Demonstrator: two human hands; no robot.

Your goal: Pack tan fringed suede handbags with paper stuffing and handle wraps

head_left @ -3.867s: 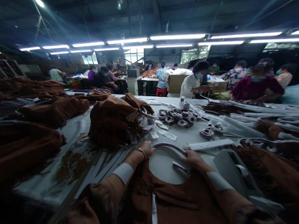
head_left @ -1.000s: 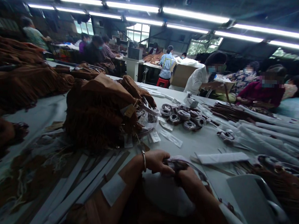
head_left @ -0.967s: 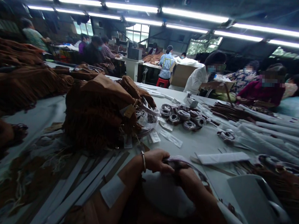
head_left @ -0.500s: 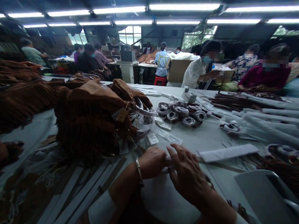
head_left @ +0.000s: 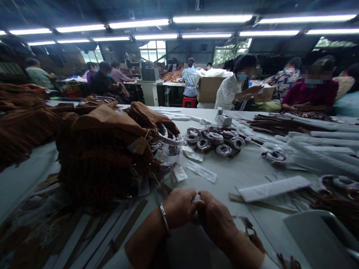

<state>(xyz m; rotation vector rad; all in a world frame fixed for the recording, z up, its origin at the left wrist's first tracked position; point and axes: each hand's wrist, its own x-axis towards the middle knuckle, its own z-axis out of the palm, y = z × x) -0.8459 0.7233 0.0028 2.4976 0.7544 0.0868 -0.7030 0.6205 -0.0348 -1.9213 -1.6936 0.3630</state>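
My left hand [head_left: 180, 206], with a metal bangle at its wrist, is closed on a strap wrapped in whitish film [head_left: 197, 197]. Fingers of my right hand [head_left: 216, 213] curl round the same strap, meeting the left fingertips. Only a little of the wrapping shows between the hands. Beyond my right wrist lies a strap end with a metal ring [head_left: 248, 224], partly hidden by the arm; I cannot tell if it belongs to the held strap. Several wrapped strap coils [head_left: 215, 138] sit farther up the table.
Fringed brown pieces [head_left: 104, 147] are stacked on the left, with tags hanging. A folded white strip [head_left: 275, 188], white rolls [head_left: 321, 148] and brown straps [head_left: 282, 123] lie on the right. A grey plastic object [head_left: 314, 239] stands near my right arm. Co-workers [head_left: 229, 91] sit beyond the table.
My right hand has gone from spread fingers to curling round the wrapped strap against my left hand. Both hands appear slightly lower in view, and the camera has tilted up a little.
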